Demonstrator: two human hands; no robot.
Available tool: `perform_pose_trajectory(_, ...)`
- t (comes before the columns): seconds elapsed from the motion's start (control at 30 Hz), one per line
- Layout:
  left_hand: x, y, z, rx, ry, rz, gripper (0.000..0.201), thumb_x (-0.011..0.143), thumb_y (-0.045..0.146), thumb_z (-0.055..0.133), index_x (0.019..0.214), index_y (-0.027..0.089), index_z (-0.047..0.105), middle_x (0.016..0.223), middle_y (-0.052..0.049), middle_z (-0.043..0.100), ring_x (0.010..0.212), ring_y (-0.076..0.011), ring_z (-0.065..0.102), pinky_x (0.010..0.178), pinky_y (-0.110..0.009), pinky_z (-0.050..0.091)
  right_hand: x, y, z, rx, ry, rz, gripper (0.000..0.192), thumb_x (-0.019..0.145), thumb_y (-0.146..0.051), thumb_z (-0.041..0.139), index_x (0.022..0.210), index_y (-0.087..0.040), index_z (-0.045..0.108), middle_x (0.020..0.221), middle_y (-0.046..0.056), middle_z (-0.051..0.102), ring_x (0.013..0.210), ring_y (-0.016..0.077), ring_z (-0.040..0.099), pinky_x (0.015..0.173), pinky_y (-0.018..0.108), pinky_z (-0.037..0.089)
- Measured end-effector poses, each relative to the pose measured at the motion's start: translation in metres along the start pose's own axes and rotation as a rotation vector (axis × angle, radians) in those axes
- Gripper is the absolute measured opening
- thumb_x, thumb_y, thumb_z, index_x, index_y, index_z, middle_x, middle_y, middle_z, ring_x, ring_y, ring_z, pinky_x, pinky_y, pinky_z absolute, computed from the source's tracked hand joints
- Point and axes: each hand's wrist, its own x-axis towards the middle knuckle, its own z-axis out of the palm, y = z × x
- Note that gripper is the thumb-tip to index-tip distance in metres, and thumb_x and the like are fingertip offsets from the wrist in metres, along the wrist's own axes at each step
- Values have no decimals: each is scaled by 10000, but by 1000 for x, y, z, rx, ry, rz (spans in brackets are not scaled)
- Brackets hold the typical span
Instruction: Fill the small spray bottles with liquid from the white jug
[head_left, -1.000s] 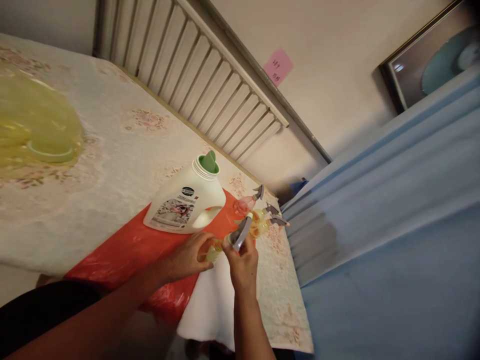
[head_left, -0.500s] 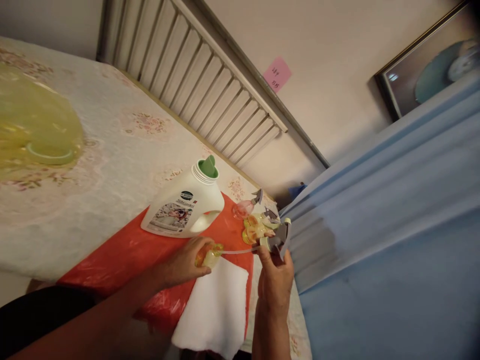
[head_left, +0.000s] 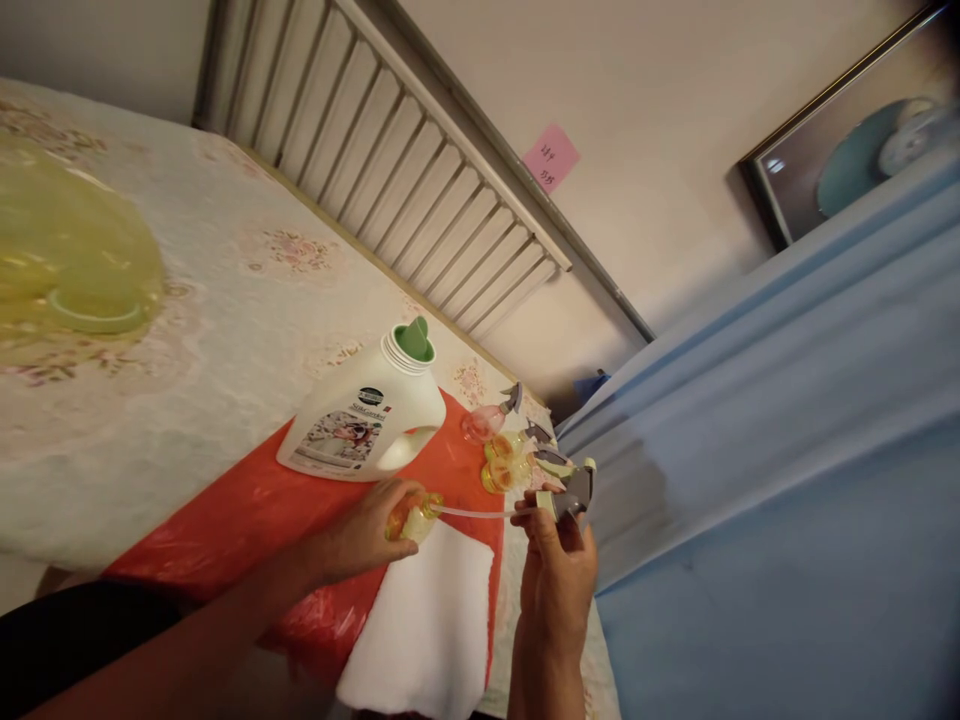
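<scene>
Lower centre of frame: left hand (head_left: pixel 367 530) grips small yellow spray bottle (head_left: pixel 411 515) on the red sheet (head_left: pixel 247 500); right hand (head_left: pixel 559 560) pinches grey trigger head (head_left: pixel 574 488) — tube (head_left: pixel 472 513) prob. almost out. Pull straight, keep bottle upright — avoids drips.

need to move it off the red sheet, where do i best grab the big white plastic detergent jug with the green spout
Take the big white plastic detergent jug by its moulded loop handle, on the side facing the small spray bottles. Come from that side, probably with the right hand once it is free. The jug stands uncapped, its green spout open, so keep it upright; the smooth body offers no other grip.
</scene>
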Motion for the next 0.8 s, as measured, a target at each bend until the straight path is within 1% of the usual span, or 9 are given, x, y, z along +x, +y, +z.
perform_pose_trajectory(0.1, 0, 2, -1, 2, -7, -18, 527, 662, 202, 688, 1170, 220, 548, 1207, -71, 591, 1166, -291, 532, 990, -380, 419, 2, -2, -1, 18, 25, 25, 351, 654, -271, 795, 945, -147, 642, 804, 26, 695, 665, 159, 642, 606, 299, 520)
perform_pose_trajectory(0.23, 0, -2, 0, 25, 2, 4, 530, 666, 202, 677, 1176, 225, 535, 1211, -63, 595, 1166, -277, 536, 1002, -377, 422, 6, 2, -10, 116, 66, 37, 332, 709, -305, 777, 982, -170, 645, 861, 21, 692, 737, 154, 659, 657, 300, 539)
perform_pose_trajectory(0.37, 0, -6, 2, 62, 18, 41, 521, 669, 184, 653, 1173, 224, 525, 1206, -50, 603, 1161, -269, 540, 1006, -379, 430, 14, 23, -31, 255, 97, 130, 288, 743, -332, 765, 981, -213, 656, 933, 15, 711, 785, 143, 685, 711, 297, 554)
perform_pose_trajectory(0.47, 0, -8, 3, 72, 20, 47, 516, 675, 177, 645, 1174, 220, 518, 1213, -53, 599, 1170, -265, 538, 1015, -375, 427, 21, 46, -47, 334, 117, 269, 262, 710, -323, 792, 921, -223, 674, 940, 10, 728, 787, 145, 690, 713, 293, 562)
perform_pose_trajectory(0.53, 0, -8, 3, 74, 15, 44, 518, 675, 180, 645, 1175, 225, 515, 1219, -50, 597, 1174, -260, 539, 1015, -367, 428, 24, 63, -54, 395, 68, 395, 255, 687, -328, 804, 881, -213, 684, 919, 22, 733, 762, 150, 684, 687, 288, 562)
perform_pose_trajectory(0.57, 0, -9, 3, 74, 12, 42, 521, 674, 184, 647, 1175, 227, 513, 1221, -48, 597, 1175, -257, 541, 1015, -362, 429, 26, 71, -56, 419, 18, 450, 248, 686, -332, 804, 868, -211, 687, 897, 25, 730, 728, 144, 673, 658, 277, 556)
perform_pose_trajectory(0.63, 0, -9, 3, 69, 18, 43, 524, 679, 186, 644, 1183, 225, 508, 1228, -51, 594, 1178, -252, 542, 1018, -355, 427, 28, 85, -57, 466, -124, 553, 240, 697, -351, 797, 857, -210, 687, 823, 12, 711, 620, 114, 619, 577, 242, 522)
perform_pose_trajectory(0.7, 0, -8, 3, 62, 24, 37, 532, 685, 188, 641, 1196, 223, 499, 1238, -57, 588, 1178, -247, 542, 1017, -354, 429, 30, 99, -54, 489, -258, 640, 245, 714, -372, 782, 862, -203, 684, 743, -7, 674, 515, 84, 531, 498, 212, 465)
perform_pose_trajectory(0.8, 0, -7, 3, 61, 31, 30, 541, 686, 185, 644, 1204, 226, 495, 1246, -59, 585, 1182, -245, 538, 1021, -357, 425, 32, 118, -42, 471, -359, 719, 266, 739, -388, 757, 882, -178, 678, 697, -6, 644, 446, 66, 436, 431, 193, 389)
